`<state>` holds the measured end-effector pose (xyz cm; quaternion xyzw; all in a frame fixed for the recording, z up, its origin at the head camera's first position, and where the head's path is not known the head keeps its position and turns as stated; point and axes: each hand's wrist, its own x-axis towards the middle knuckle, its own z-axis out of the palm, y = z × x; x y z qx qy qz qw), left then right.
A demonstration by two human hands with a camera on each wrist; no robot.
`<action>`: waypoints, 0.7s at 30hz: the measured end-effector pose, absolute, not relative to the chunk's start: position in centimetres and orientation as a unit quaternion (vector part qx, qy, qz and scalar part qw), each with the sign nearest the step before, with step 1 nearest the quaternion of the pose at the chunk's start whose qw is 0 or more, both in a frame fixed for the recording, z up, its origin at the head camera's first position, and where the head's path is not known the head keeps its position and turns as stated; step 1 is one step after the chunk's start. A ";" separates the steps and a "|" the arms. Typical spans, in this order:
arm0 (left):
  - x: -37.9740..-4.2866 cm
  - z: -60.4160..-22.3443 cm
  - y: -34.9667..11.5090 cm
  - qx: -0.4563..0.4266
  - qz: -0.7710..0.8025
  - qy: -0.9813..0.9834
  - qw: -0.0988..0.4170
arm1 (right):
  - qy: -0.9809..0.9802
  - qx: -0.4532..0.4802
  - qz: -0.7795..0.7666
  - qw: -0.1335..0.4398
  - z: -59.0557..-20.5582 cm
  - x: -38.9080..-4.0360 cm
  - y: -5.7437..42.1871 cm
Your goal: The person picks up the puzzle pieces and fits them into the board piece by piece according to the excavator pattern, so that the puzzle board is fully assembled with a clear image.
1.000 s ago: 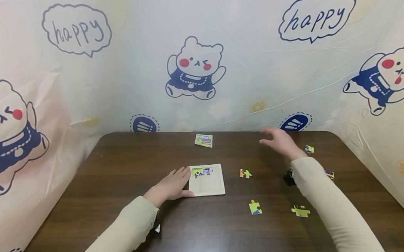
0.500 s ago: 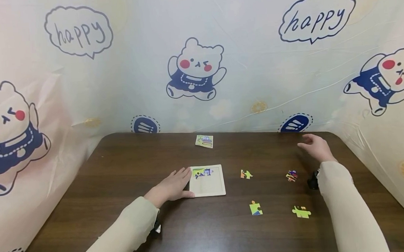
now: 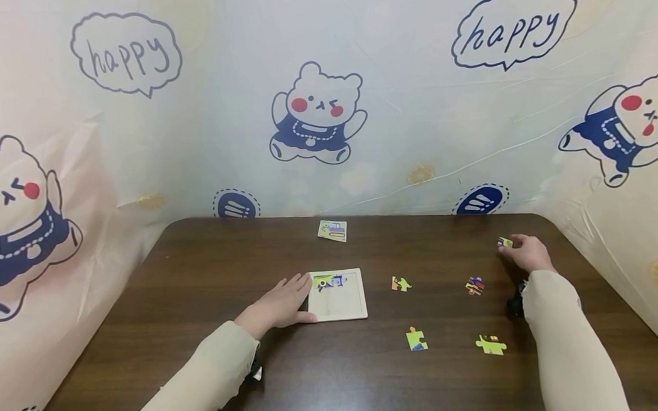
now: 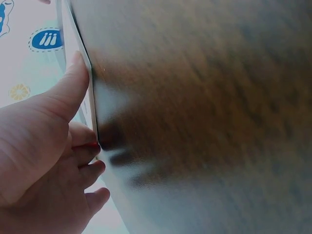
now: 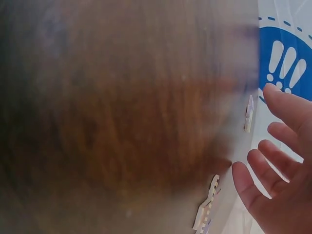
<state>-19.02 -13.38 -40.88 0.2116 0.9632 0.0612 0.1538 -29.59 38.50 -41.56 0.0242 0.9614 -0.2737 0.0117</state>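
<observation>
My left hand (image 3: pixel 275 302) rests at the left edge of a white puzzle tray (image 3: pixel 338 317), its fingers straight and the thumb on the lower left corner. Joined green and purple pieces (image 3: pixel 329 281) fill the tray's upper left. At the back right, my right hand (image 3: pixel 529 255) is low over the table, thumb and index finger beside a small green and purple puzzle piece (image 3: pixel 504 242). In the right wrist view the fingers (image 5: pixel 248 185) are spread and relaxed; a piece (image 5: pixel 249 113) shows edge-on near the thumb, with no grip visible.
Between tray and right arm lie loose pieces: an orange-green one (image 3: pixel 401 283), a green one (image 3: pixel 416 339), a red-purple one (image 3: pixel 475 286) and a wide green one (image 3: pixel 491 345). A picture card (image 3: pixel 332 230) lies at the back. A printed curtain (image 3: pixel 404 132) stands behind the table.
My right hand has swung rightward from the back of the table, then come down toward the viewer to the far right piece. The left hand and the tray have stayed put.
</observation>
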 end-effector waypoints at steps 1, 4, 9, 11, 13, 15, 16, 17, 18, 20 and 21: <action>-19.0 -40.9 -13.4 0.213 0.062 0.963 0.153 | 0.963 0.024 -0.267 0.019 -41.7 -29.7 38.6; -19.0 -40.9 -13.4 0.212 0.059 0.963 0.152 | 0.968 0.015 -0.246 0.041 -42.0 -30.1 38.8; -18.8 -40.8 -13.3 0.212 0.063 0.963 0.153 | 0.976 -0.004 -0.212 0.052 -42.2 -30.1 38.5; -18.8 -40.9 -13.4 0.213 0.067 0.963 0.151 | 0.977 -0.001 -0.208 0.051 -42.1 -30.1 38.3; -18.8 -40.9 -13.4 0.213 0.066 0.963 0.151 | 0.978 -0.001 -0.202 0.049 -42.1 -30.1 38.2; -18.9 -40.9 -13.4 0.213 0.066 0.963 0.151 | 0.980 -0.009 -0.195 0.047 -42.0 -30.1 38.1; -18.9 -40.9 -13.4 0.213 0.066 0.963 0.150 | 0.981 -0.016 -0.190 0.047 -42.0 -30.1 38.0; -18.9 -40.9 -13.4 0.213 0.064 0.963 0.150 | 0.981 -0.026 -0.185 0.046 -41.9 -30.1 38.1; -18.9 -41.0 -13.4 0.213 0.062 0.964 0.150 | 0.982 -0.035 -0.182 0.047 -41.8 -30.1 38.1; -19.0 -41.0 -13.5 0.214 0.063 0.964 0.148 | 0.982 -0.052 -0.174 0.051 -41.6 -30.0 38.0; -19.0 -41.0 -13.5 0.215 0.063 0.963 0.147 | 0.982 -0.056 -0.171 0.057 -41.5 -30.0 38.0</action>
